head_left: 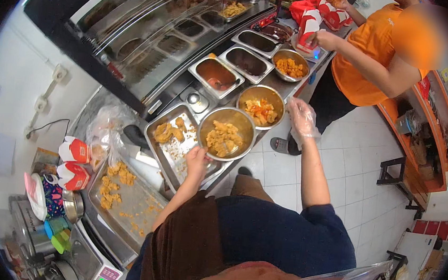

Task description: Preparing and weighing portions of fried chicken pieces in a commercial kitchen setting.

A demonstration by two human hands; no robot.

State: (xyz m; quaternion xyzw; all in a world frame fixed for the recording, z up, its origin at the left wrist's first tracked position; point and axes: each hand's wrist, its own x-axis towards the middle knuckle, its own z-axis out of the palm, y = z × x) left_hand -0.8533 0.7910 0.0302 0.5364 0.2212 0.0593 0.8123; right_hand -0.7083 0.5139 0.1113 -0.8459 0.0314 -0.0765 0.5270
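My bare left hand grips the near left rim of a steel bowl with fried chicken pieces in it. This bowl is held over the right side of a steel tray with more fried pieces and crumbs. Just beyond is a second steel bowl with chicken pieces under red-orange sauce. In a clear plastic glove, my right hand hovers beside that bowl's right rim, fingers loosely apart and nothing visible in them.
Steel pans of sauce line the counter beneath a glass display case. A third bowl of chicken stands farther along. At right, a co-worker in orange handles a red-and-white box. A larger tray and takeaway boxes are at left.
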